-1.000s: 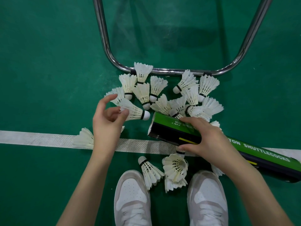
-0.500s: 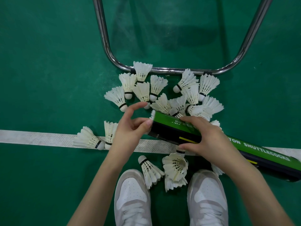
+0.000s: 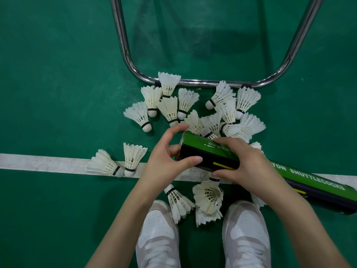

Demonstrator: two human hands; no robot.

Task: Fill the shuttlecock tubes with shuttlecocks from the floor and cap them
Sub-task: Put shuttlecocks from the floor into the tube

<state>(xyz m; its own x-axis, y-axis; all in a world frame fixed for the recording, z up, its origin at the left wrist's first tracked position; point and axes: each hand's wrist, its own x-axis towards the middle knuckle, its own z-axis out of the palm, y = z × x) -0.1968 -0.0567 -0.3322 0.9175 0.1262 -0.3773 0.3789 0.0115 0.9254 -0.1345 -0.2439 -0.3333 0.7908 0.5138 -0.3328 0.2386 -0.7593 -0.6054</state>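
One tube, and it's lying slanted across the white line, open end pointing left. The right hand is clamped around it near that end. A second ago the left hand was pinching a shuttlecock up out of the pile. Now it's cupped over the tube's mouth, thumb on the wall and fingers curled over the rim, with no shuttlecock showing in it. My guess is that one just went in, but I can't see inside.

Count on the floor: roughly nineteen shuttlecocks. About thirteen are heaped between the tube and the chrome frame, two stand on the line to the left, and around four sit by the shoes. They overlap, so give or take. Zero caps in view. So filling looks early, with loads left to grab.
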